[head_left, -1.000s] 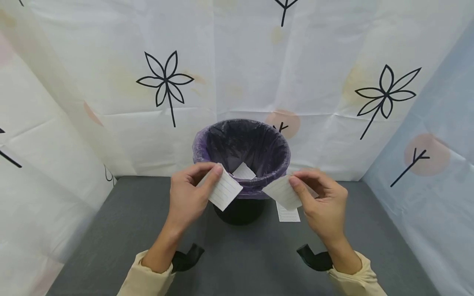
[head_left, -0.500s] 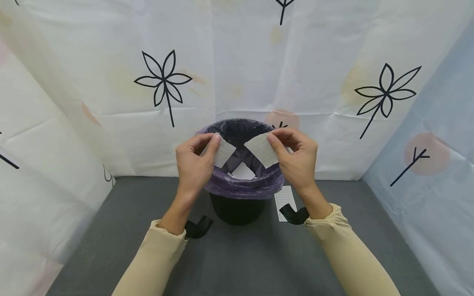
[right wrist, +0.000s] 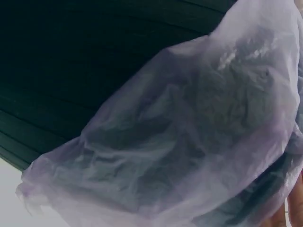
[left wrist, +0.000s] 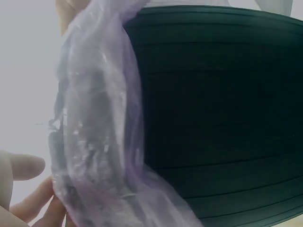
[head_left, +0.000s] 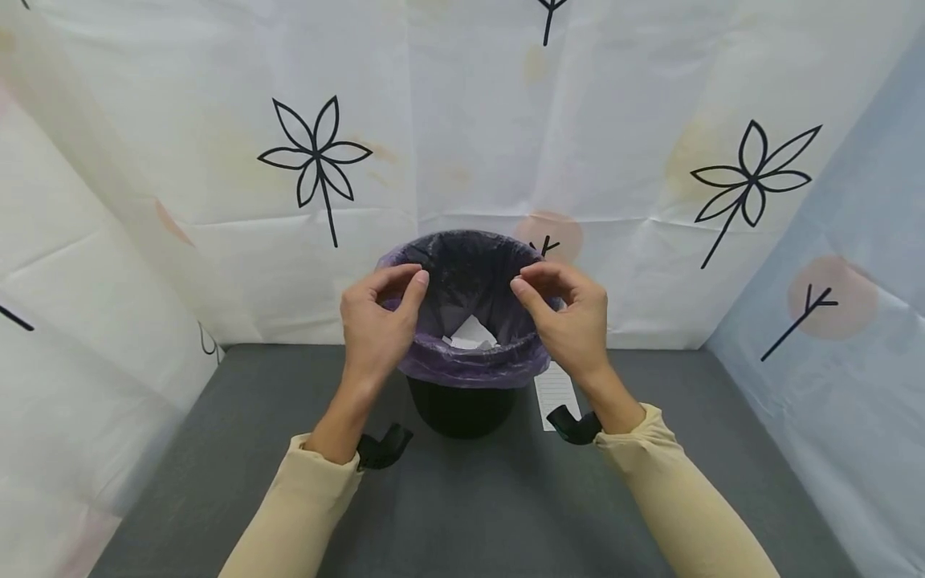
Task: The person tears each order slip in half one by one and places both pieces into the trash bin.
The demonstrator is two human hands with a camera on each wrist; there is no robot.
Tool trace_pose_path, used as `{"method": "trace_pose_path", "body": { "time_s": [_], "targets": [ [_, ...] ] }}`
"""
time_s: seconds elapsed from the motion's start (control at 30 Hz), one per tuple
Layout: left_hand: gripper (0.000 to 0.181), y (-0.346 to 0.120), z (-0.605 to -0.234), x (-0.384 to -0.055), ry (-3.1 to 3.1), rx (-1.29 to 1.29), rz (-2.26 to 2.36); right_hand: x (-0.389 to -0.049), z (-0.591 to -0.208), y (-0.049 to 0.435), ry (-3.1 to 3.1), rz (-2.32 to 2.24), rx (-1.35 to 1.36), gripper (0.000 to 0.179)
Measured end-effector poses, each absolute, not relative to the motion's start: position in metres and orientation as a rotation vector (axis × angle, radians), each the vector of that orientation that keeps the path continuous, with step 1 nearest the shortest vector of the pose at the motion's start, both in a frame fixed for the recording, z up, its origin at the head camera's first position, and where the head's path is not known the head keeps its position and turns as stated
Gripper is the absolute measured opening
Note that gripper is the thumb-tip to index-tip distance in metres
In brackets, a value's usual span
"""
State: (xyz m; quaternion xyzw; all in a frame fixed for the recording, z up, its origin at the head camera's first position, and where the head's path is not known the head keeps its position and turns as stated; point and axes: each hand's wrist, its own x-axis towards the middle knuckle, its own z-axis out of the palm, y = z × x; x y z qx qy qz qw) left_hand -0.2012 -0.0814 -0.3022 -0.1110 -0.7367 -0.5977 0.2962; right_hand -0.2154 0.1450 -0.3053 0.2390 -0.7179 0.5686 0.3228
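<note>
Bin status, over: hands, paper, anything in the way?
Left hand and right hand at opposite sides of bin's mouth, nothing seen held. White paper pieces inside. No obstruction seen between hands; lined paper on table beside bin.

On my head feed I see a creased white fabric wall [head_left: 470, 120] behind a dark grey desk [head_left: 470, 514], printed with black line flowers [head_left: 316, 152] and peach discs [head_left: 549, 233]. To my left is a whitish side panel [head_left: 58, 385], to my right a bluish one [head_left: 874, 201]. A thin dark cord [head_left: 208, 341] loops at the left back corner. The light looks soft and even.
</note>
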Motion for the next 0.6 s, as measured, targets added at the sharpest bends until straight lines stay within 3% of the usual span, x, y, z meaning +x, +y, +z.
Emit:
{"method": "trace_pose_path", "body": {
  "time_s": [0.3,0.6],
  "targets": [
    [0.018,-0.084,-0.307,-0.167,-1.940,-0.339,-1.574,-0.203,-0.312,0.168,-1.875,1.476,0.561,0.014],
    [0.016,-0.081,-0.342,-0.131,-1.913,-0.411,-1.595,-0.184,-0.346,0.196,-1.920,1.470,0.450,0.016]
  ]
}}
